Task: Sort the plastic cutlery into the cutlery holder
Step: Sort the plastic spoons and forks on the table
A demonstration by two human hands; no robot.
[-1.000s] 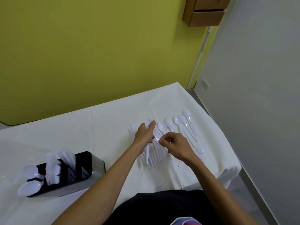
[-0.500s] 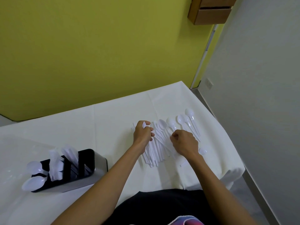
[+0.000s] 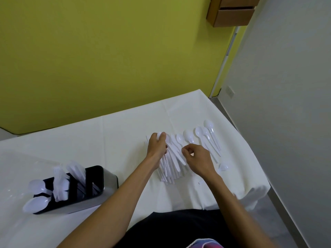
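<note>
Toward the far right corner of the table under a white cloth (image 3: 111, 140): a fanned pile of white plastic cutlery (image 3: 172, 169), handles pointing to the near edge. At the pile's left side, the left hand (image 3: 157, 147), fingers curled round the upper ends of several pieces, with a spoon bowl showing at the fingertips. Over the pile's right side, the right hand (image 3: 197, 158), thumb and forefinger curled toward each other close above the pieces; impossible to tell whether pinching one or holding nothing.

Just right of the pile, toward the right edge: a row of loose white plastic spoons (image 3: 208, 136), bowls toward the far edge, some overlapping. Near the right edge, apart from that row, a small white plastic piece (image 3: 223, 167).

Well apart from all this, in the near left part of the table: the oblong cutlery holder (image 3: 109, 183), black inside with a silvery metal wall. Two white spoons sticking out of its leftmost end, more white pieces in the next compartments, their kind too blurred to tell.

Behind the far edge, a yellow-green wall (image 3: 107, 59); high at the right, a wooden box (image 3: 231, 15).
</note>
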